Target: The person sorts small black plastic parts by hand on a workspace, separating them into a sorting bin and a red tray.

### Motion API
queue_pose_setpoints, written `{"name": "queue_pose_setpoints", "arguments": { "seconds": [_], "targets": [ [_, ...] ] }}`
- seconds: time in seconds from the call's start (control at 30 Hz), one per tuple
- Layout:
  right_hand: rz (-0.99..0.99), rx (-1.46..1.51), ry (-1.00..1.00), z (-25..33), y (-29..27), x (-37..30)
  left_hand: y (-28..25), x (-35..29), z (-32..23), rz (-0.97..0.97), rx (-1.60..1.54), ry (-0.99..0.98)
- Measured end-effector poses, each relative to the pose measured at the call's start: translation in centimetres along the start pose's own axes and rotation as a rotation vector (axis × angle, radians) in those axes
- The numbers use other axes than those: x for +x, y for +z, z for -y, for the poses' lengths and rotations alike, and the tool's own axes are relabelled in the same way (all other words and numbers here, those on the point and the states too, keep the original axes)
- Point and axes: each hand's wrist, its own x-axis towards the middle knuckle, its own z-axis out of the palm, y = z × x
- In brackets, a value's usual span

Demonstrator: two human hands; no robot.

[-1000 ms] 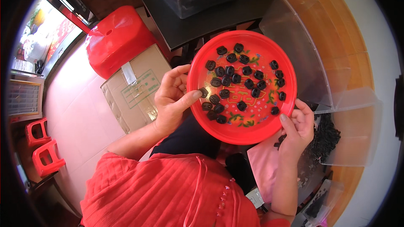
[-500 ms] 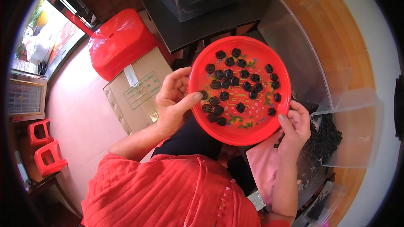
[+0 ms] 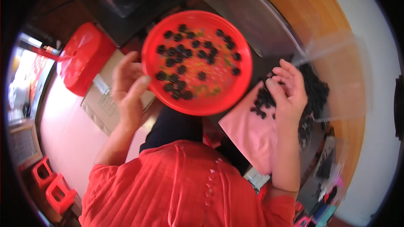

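1. The tray — red, round, raised-rimmed — is out in front of the person, between the two hands and nearer the left one. Blur hides what, if anything, bears it from below.
2. Black pieces are scattered on the tray, most of them toward its left half, with a short row along the right wall. A coloured pattern shows between them.
3. The left grip is at the tray's left rim. Its thumb is spread wide from the fingers, the thumb tip overlapping the rim and the fingertips close by it; whether it is clasping the tray I cannot tell.
4. The right grip is apart from the tray, raised, with fingers loosely curled and the thumb a narrow gap away from them.
5. Below and beside the right grip, black bits lie on a pink cloth; a larger black heap is just to their right, on the dark tabletop.
6. A clear bin stands beyond the tray on the right, and another clear container is by the heap.
7. To the left, a carton is on the pale floor, beside a big red stool. Two small red stools are farther left and lower.
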Motion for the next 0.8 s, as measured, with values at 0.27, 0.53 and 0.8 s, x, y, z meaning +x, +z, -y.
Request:
{"name": "queue_pose_setpoints", "arguments": {
  "seconds": [0.27, 0.53, 0.8],
  "targets": [
    [0.038, -0.666, -0.295, -2.3, -6.9, -6.7, 4.7, -0.9, -8.7, 0.749, -0.208, 0.437],
    [0.087, -1.061, -0.461, -4.8, -8.9, -9.2, 14.2, -2.7, -14.4, 1.538, -0.806, 0.331],
    [0.074, -0.965, -0.497, -5.1, -8.1, -7.5, 16.9, -4.5, -15.6, 1.522, -0.935, 0.19]
  ]
}}
